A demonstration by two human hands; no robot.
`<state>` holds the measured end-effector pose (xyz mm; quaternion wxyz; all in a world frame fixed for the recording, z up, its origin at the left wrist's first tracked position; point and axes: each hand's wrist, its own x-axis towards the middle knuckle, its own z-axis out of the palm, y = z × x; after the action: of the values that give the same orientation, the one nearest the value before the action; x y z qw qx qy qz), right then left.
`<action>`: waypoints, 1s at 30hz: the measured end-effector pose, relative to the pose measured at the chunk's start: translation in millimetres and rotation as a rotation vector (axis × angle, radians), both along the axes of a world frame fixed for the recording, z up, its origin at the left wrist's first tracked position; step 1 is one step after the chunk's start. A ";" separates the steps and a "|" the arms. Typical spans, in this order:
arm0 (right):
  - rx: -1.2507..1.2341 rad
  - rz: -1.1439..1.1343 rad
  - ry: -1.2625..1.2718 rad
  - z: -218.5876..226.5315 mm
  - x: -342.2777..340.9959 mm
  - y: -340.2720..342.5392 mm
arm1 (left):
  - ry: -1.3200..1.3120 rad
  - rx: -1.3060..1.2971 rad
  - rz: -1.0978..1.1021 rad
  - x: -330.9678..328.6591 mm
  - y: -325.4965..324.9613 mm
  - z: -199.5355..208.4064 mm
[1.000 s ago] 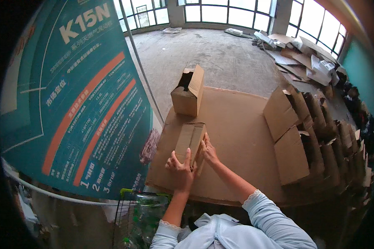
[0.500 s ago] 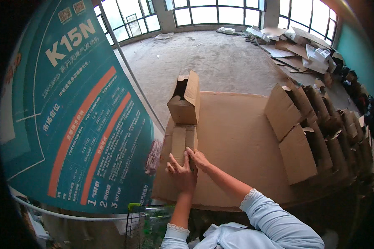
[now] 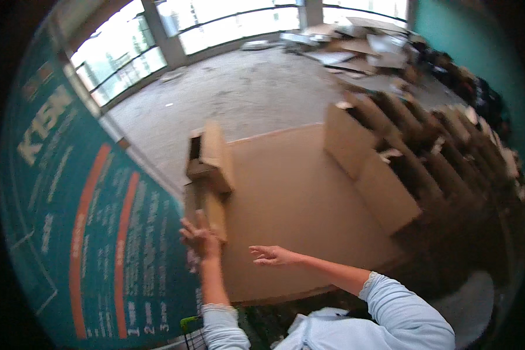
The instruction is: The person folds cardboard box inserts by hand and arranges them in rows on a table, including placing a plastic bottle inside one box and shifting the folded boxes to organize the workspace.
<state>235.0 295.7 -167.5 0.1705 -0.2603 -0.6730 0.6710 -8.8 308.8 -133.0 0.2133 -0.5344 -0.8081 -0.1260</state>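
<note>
Right hand (image 3: 273, 255) now off closed box (image 3: 217, 217), fingers loosely extended, empty; box left to left hand (image 3: 203, 240) at near end, grip I can't judge. Box sits on counter (image 3: 286, 186), beside gaping box (image 3: 220, 160).

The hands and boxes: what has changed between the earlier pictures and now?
The right hand has let go of the nearer box and moved right, over the cardboard surface. That box was pushed forward, up to the farther box. The view has swung right. The left hand stays at the nearer box; the farther box and carton stack stay put.
</note>
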 end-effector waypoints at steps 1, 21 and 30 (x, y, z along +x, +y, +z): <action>0.007 0.001 -0.076 25.8 37.9 -13.0 | 0.024 -0.010 0.014 0.4 0.3 -2.0; 0.618 -0.622 -0.827 161.6 307.2 -36.9 | -0.450 0.154 0.175 -10.7 -280.2 -37.4; 0.780 0.015 -0.436 162.2 213.0 -87.9 | -0.462 -0.628 0.994 55.8 -573.9 -193.0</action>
<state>448.0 207.8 -5.3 0.1053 -0.3068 -0.8979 0.2976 47.1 -265.1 -326.1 -0.1005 -0.0910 -0.9836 0.1192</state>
